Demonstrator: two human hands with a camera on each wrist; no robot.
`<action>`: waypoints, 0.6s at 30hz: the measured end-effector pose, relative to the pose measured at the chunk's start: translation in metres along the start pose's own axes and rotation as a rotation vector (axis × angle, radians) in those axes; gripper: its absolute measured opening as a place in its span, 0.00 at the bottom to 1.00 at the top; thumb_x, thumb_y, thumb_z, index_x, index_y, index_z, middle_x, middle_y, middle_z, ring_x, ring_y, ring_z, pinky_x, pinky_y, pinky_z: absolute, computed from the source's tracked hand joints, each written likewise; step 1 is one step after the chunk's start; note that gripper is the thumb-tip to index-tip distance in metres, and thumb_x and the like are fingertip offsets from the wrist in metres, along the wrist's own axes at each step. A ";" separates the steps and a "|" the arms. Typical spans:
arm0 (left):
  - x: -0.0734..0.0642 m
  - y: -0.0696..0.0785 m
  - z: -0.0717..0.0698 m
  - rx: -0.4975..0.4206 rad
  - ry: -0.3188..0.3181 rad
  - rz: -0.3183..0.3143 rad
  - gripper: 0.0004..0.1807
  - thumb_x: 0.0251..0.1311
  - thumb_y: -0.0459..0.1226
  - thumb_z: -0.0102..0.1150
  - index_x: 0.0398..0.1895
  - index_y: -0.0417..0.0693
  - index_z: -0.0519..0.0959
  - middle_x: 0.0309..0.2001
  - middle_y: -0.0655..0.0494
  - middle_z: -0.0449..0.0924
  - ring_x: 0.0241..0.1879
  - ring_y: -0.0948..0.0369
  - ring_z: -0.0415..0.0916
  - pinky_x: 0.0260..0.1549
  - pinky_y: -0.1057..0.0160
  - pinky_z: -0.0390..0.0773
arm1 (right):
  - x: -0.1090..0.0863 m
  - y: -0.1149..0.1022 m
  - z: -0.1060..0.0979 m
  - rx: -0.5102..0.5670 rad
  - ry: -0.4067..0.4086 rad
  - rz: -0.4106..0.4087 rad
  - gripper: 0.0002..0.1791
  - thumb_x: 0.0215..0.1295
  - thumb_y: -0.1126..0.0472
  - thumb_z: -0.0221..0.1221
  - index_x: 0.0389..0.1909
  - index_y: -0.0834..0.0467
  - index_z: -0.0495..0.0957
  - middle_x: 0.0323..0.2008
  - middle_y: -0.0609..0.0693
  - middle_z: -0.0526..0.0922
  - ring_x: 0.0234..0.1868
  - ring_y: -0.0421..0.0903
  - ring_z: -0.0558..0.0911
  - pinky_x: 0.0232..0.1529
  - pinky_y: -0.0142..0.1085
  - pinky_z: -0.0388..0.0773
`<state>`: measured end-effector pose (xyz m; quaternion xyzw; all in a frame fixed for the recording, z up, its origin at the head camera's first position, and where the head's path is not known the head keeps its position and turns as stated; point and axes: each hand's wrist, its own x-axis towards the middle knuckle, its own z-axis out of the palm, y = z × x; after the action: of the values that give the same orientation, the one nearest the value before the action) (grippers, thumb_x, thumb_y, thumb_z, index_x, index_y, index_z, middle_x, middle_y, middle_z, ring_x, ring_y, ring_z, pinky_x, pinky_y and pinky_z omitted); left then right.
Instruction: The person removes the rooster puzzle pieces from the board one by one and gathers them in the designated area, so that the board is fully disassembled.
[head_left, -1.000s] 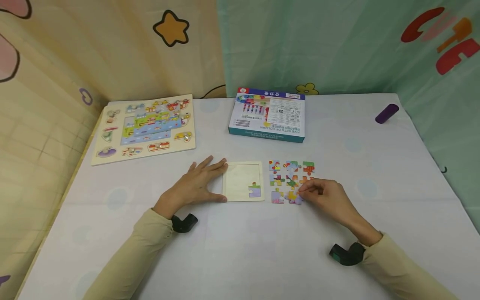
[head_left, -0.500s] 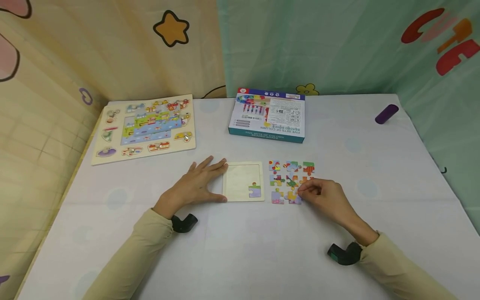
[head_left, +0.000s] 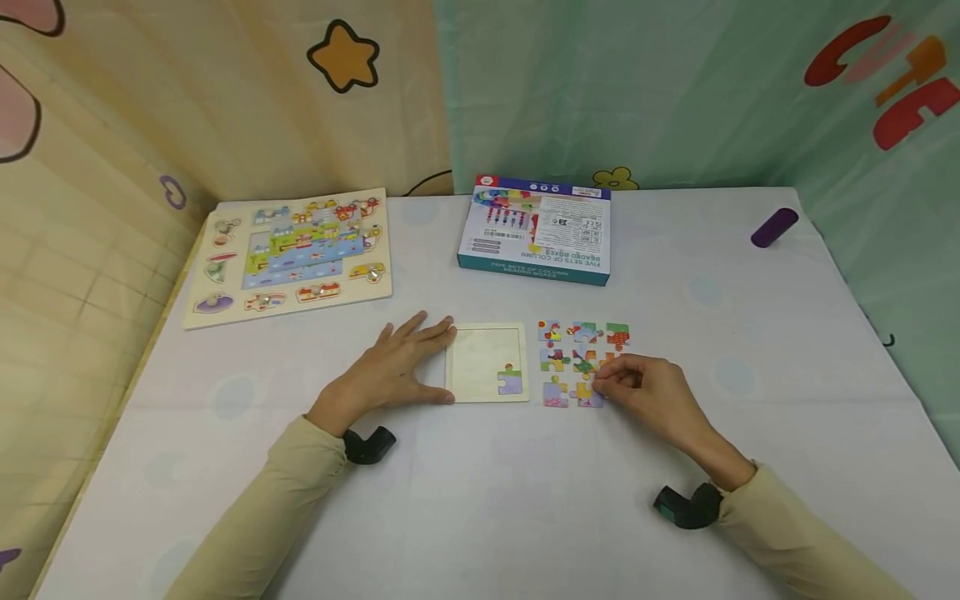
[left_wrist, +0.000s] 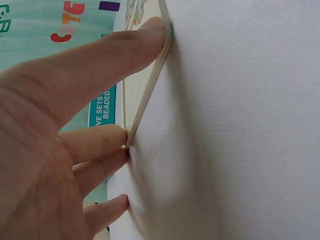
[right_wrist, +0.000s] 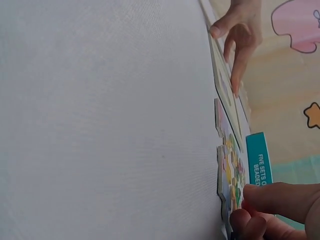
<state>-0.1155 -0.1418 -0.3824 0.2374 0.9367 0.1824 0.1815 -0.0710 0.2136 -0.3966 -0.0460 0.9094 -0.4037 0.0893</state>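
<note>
A square wooden puzzle tray (head_left: 480, 358) lies flat on the table, with one purple-and-green jigsaw piece (head_left: 510, 382) in its lower right corner. My left hand (head_left: 386, 369) is spread at the tray's left side, thumb and fingertips touching its edge. To the right of the tray, several jigsaw pieces (head_left: 555, 394) lie in loose rows. My right hand (head_left: 651, 392) has its fingers bent and drawn together at the right edge of the yellow-and-purple jigsaw piece (head_left: 587, 396). It partly covers a red-and-orange piece behind. Whether the right fingertips pinch a piece is hidden.
A cardboard box (head_left: 534, 232) lies behind the tray. At the back left is a wooden peg puzzle board (head_left: 292, 312) with picture cards (head_left: 300, 250) on it. A dark purple cylinder (head_left: 774, 227) lies near the back right corner. Printed curtains hang behind the table.
My right hand has shifted very slightly left over the jigsaw pieces. The left hand, the tray and the piece inside it stay put.
</note>
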 end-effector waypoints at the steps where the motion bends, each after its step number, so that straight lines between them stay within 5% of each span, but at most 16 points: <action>1: 0.000 0.000 0.000 0.002 0.001 0.003 0.54 0.46 0.57 0.74 0.75 0.48 0.60 0.77 0.58 0.51 0.77 0.47 0.37 0.67 0.31 0.41 | 0.001 -0.001 0.001 0.002 0.001 -0.007 0.06 0.60 0.60 0.68 0.35 0.57 0.85 0.25 0.45 0.83 0.27 0.42 0.77 0.27 0.29 0.71; 18: 0.001 -0.001 0.000 -0.001 -0.003 -0.001 0.54 0.46 0.57 0.74 0.75 0.49 0.60 0.77 0.59 0.51 0.77 0.47 0.37 0.68 0.32 0.40 | 0.028 -0.044 0.046 0.069 -0.093 -0.149 0.10 0.59 0.67 0.67 0.42 0.61 0.86 0.25 0.46 0.81 0.23 0.41 0.76 0.24 0.31 0.74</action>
<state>-0.1164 -0.1418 -0.3831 0.2370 0.9365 0.1823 0.1832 -0.0885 0.1462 -0.3977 -0.1288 0.8839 -0.4378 0.1026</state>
